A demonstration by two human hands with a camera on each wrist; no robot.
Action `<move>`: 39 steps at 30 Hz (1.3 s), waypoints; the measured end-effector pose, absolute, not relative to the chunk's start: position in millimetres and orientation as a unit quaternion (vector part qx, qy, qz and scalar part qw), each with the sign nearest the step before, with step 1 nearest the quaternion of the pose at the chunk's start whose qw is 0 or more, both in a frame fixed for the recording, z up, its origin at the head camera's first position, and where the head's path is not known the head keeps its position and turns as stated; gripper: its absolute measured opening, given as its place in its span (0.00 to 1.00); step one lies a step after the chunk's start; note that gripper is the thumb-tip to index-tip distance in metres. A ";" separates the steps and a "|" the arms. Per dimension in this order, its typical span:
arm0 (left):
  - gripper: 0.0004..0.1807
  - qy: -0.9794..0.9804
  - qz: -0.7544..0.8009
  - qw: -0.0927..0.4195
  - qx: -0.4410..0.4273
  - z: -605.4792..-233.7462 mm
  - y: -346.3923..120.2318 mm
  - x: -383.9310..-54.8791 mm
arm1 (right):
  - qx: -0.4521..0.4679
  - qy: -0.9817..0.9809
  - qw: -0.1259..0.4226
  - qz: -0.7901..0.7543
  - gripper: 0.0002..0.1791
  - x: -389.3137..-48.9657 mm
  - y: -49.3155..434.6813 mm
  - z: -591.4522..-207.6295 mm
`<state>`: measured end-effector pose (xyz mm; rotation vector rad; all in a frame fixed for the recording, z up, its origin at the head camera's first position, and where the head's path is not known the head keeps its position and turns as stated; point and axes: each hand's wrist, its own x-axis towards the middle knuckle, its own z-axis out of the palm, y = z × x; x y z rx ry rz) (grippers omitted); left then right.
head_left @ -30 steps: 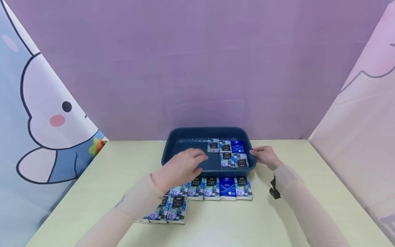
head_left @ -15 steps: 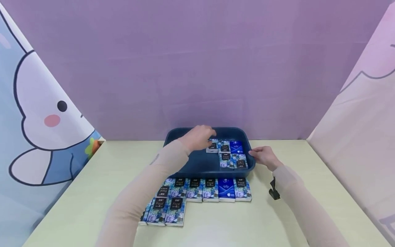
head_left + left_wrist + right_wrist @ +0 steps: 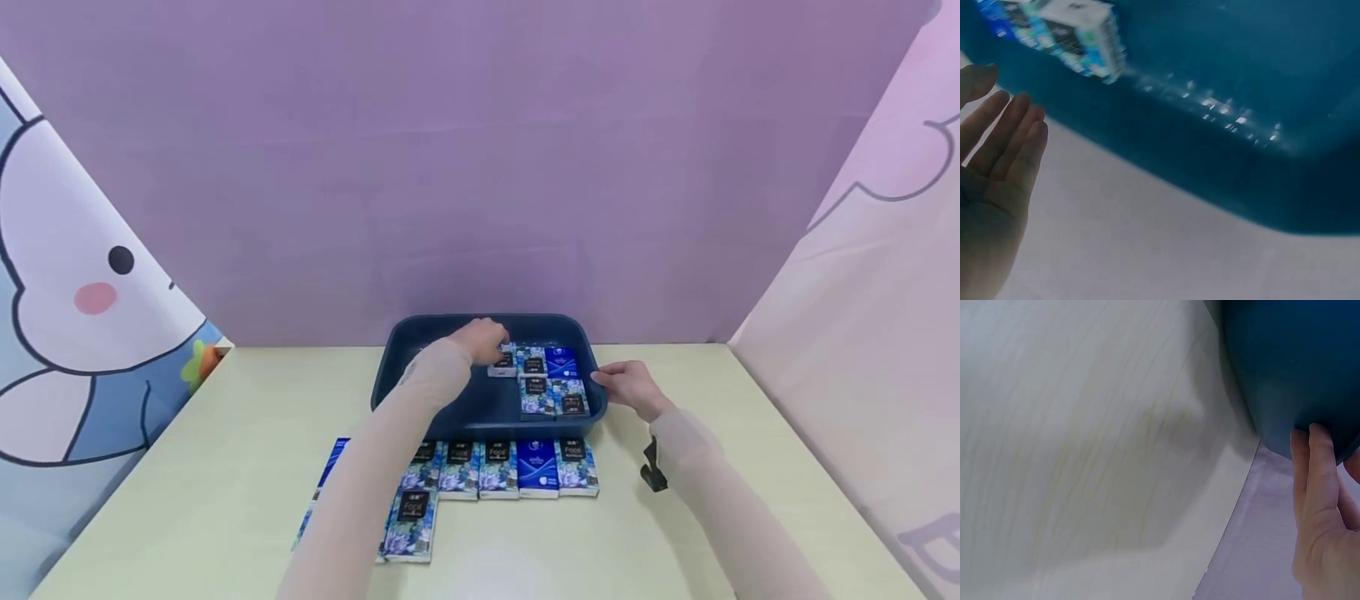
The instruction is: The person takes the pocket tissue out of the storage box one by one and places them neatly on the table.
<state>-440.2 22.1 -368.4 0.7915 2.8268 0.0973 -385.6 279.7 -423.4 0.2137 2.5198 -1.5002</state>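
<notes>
A dark blue plastic tray (image 3: 487, 432) stands near the purple backdrop. In its right half lie several tissue packs (image 3: 537, 393), mostly floral with a black label, one plain blue (image 3: 560, 362). My left hand (image 3: 480, 340) is over the back of the tray, overlapping the leftmost floral pack (image 3: 502, 364) in the head view. The left wrist view shows this hand (image 3: 997, 169) with extended fingers and a bare palm, beside the tray's wall (image 3: 1166, 156). At the tray's right end, my right hand (image 3: 632, 387) grips the rim, fingers (image 3: 1319, 469) against the outer wall.
In front of the tray, more tissue packs (image 3: 498, 471) lie in a row on the pale table (image 3: 510, 542). Another floral pack (image 3: 411, 525) is in a nearer row, partly hidden by the left sleeve (image 3: 352, 492). A purple cloth (image 3: 480, 167) hangs behind.
My left hand has reached from over the tray's front to its back, beside the leftmost pack. The head view has shifted slightly; my right hand stays at the tray's rim.
</notes>
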 end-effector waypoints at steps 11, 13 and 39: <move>0.21 0.964 0.072 0.140 0.213 -402.7 30.2 -461.9 | 0.090 0.851 0.103 -0.507 0.23 -370.3 283.7 -419.6; 0.21 0.965 0.090 0.148 0.199 -403.4 30.7 -462.0 | 0.094 0.851 0.104 -0.506 0.23 -368.7 284.4 -418.0; 0.42 0.964 0.133 0.183 0.141 -420.4 26.4 -461.2 | 0.104 0.841 0.114 -0.519 0.24 -363.5 272.6 -412.2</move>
